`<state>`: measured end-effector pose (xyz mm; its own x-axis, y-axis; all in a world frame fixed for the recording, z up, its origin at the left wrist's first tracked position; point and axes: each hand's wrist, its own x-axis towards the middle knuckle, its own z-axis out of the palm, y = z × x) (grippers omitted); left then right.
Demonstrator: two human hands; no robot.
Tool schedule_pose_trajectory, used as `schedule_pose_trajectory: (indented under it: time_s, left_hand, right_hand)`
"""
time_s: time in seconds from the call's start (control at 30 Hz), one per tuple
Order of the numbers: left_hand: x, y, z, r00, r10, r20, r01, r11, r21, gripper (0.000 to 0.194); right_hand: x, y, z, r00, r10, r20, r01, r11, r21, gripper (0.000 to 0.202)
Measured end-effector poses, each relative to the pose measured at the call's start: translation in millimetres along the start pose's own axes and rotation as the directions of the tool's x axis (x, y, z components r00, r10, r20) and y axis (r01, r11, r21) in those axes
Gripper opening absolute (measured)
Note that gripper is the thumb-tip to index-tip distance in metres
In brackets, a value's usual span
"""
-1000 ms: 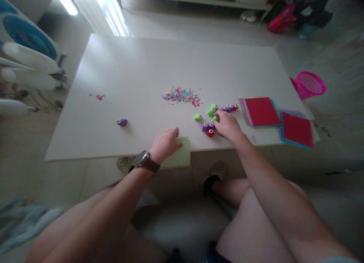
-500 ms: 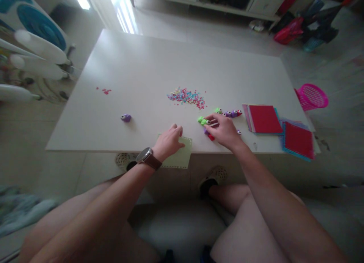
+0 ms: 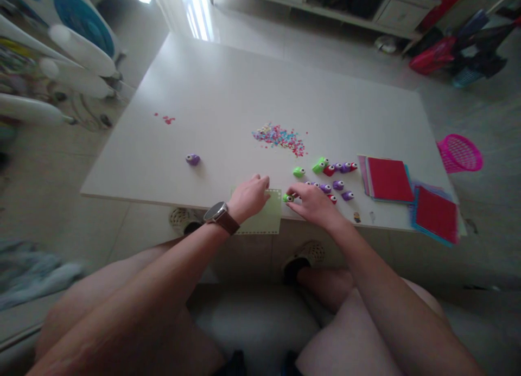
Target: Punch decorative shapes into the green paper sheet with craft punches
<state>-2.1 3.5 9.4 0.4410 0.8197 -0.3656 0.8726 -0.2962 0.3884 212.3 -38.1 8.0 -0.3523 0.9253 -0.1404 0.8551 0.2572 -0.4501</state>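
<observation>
The green paper (image 3: 272,216) is partly hidden — left hand (image 3: 250,197) over it.

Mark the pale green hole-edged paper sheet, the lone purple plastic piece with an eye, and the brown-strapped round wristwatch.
Pale green sheet (image 3: 269,216): head view, bare area toward its right side.
Lone purple piece (image 3: 195,159): head view, middle of its body.
Round wristwatch (image 3: 215,212): head view, dark dial.

The right hand (image 3: 314,203) has brought its green punch (image 3: 288,198) from about 2 o'clock of the pale green sheet (image 3: 260,218) round to 3 o'clock, just beside its edge. The loose green punch (image 3: 299,172) now lies at the held one's 1 o'clock. A small yellow-and-dark item (image 3: 357,217), previously hidden, shows between the hand's 3 and 4 o'clock.
</observation>
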Motion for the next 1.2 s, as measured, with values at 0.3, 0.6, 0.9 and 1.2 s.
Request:
schedule_pose_trajectory:
  time_s: [0.3, 0.6, 0.9, 1.2]
  left_hand:
    - [1.9, -2.8, 4.6, 0.999, 0.01, -0.03, -0.011, 1.0, -0.015, 0.021]
    - [1.7, -1.8, 2.6, 1.0, 0.001, -0.018, -0.002, 0.999, -0.036, 0.023]
    - [1.5, -2.2, 3.0, 1.0, 0.0, -0.012, 0.0, 1.0, -0.027, 0.024]
    - [2.1, -4.2, 4.3, 0.999, 0.003, -0.035, -0.005, 1.0, -0.03, 0.024]
  right_hand:
    - [0.8, -0.5, 3.7, 1.0, -0.012, 0.005, 0.012, 1.0, -0.002, 0.01]
    - [0.7, 0.3, 3.7, 1.0, 0.009, -0.007, -0.009, 1.0, -0.009, 0.011]
    - [0.9, 2.1, 3.0, 1.0, 0.007, -0.007, -0.007, 1.0, 0.018, 0.012]
    - [1.8, 2.3, 2.0, 1.0, 0.009, -0.026, -0.008, 0.999, 0.041, 0.016]
